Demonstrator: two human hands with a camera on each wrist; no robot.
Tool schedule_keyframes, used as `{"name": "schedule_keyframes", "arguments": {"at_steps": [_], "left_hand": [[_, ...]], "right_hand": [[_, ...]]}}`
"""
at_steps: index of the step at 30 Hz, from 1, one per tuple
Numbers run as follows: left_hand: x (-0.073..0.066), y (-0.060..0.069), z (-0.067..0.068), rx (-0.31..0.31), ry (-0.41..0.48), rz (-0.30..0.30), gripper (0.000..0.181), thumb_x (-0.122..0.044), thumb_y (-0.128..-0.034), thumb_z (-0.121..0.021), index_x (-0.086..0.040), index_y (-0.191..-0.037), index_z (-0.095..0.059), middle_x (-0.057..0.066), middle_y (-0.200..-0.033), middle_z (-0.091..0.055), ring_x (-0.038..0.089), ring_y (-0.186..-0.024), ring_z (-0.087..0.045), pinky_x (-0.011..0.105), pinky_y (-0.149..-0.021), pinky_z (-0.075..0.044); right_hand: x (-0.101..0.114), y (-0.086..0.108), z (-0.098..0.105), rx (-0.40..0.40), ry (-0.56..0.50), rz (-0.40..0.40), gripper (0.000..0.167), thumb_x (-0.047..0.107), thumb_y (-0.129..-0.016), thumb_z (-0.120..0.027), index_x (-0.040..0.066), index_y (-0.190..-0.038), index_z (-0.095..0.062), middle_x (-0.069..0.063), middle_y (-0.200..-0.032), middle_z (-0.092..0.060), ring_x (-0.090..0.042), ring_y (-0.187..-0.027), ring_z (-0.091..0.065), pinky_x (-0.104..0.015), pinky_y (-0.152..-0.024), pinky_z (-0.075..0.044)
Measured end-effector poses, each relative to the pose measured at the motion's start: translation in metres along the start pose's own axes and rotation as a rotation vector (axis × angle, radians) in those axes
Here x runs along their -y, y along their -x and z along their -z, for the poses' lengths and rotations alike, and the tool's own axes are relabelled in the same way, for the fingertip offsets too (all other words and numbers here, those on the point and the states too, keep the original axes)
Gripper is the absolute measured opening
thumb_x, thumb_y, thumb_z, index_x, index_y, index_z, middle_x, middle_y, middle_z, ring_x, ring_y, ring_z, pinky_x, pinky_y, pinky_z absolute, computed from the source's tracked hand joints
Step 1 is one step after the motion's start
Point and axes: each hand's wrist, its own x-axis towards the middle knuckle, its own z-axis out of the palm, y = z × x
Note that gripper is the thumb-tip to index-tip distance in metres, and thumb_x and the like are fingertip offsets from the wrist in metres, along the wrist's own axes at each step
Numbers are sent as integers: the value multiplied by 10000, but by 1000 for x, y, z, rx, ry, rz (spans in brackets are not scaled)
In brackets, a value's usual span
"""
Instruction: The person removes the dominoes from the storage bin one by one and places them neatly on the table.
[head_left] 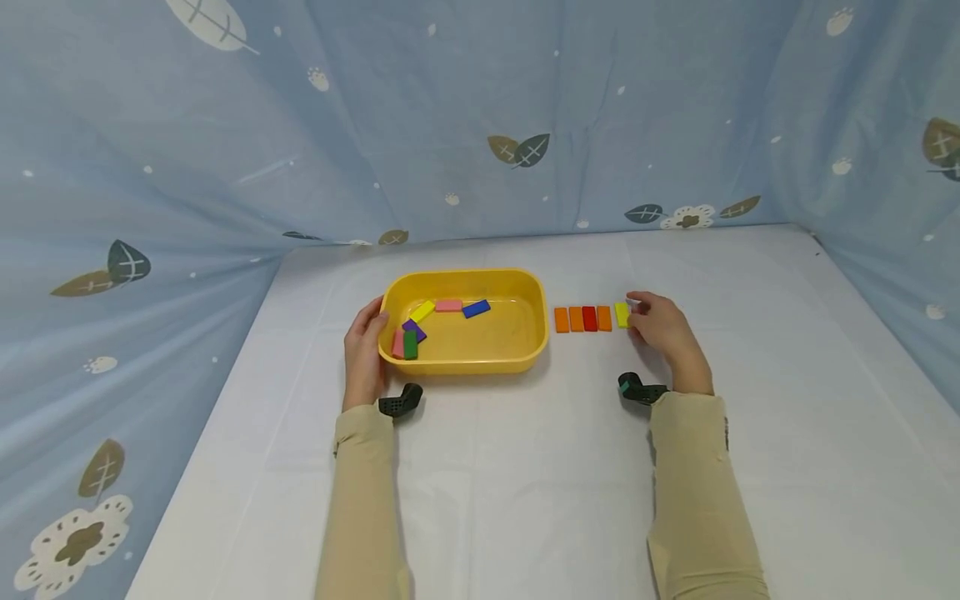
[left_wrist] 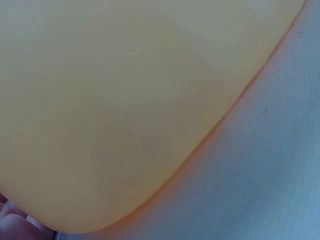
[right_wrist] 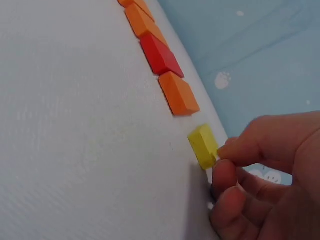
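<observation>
My left hand grips the left side of a yellow plastic tub, its thumb by the rim. The tub's smooth wall fills much of the left wrist view, with a bit of the hand at the lower left corner. To the tub's right, my right hand pinches a yellow block at its edge with the fingertips. That block stands at the right end of a row, a small gap from the nearest orange block. A red block sits among the orange ones.
Inside the tub lie a yellow block, a blue block, a green block, a purple block and pink blocks. Dark wrist devices show near both cuffs. Patterned blue cloth borders the white table.
</observation>
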Motion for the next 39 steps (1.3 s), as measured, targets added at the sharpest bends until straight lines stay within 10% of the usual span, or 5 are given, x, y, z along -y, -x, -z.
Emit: {"name": "schedule_keyframes", "arguments": {"at_steps": [10,39], "left_hand": [[1,-3,1,2,12,8,359,-304,-885,-540,-219,-1234,-522,-41,-1278,-457,122,-1151,-444,200,-924,-395],[-1,-4,2,-5,26,17,356,-282,-889,-536,-198,-1235,-525,-27,-1276,-461,132,-1149,-447,231,-950,-380]], "right_hand": [[1,-2,-2,99,114,37,514,72,-844,-475,49,-1343,-357,-230,-1251,-326,-367,-1076,-345,-519,-937,-349],[4,-1,-3,105,118,50,529,91,-844,-518,57,-1346,-356,-234,-1251,-320,-374,-1081,-348,-538,-946,-325]]}}
